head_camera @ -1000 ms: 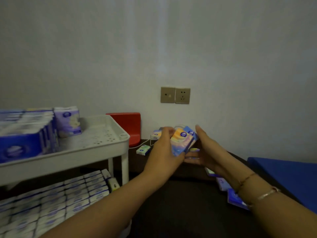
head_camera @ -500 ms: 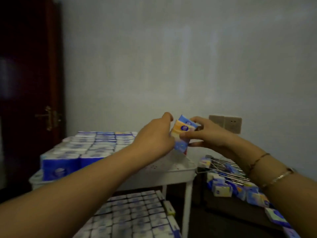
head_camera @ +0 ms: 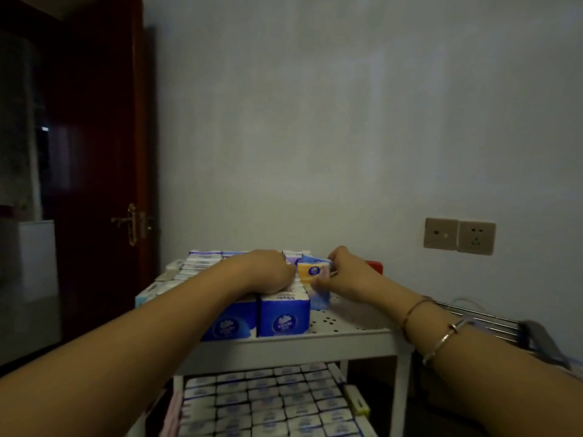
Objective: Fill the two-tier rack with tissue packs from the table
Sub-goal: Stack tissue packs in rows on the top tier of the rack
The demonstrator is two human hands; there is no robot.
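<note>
Top tier of the rack (head_camera: 347, 334): your right hand (head_camera: 344, 272) has its fingers pinched on an orange tissue pack (head_camera: 314, 271), standing it upright at the row's 3 o'clock end. Your left hand (head_camera: 265, 272) rests curled on the packed rows (head_camera: 284, 316), probably bracing them; grip unclear. Lower tier (head_camera: 268, 402) looks full.
</note>
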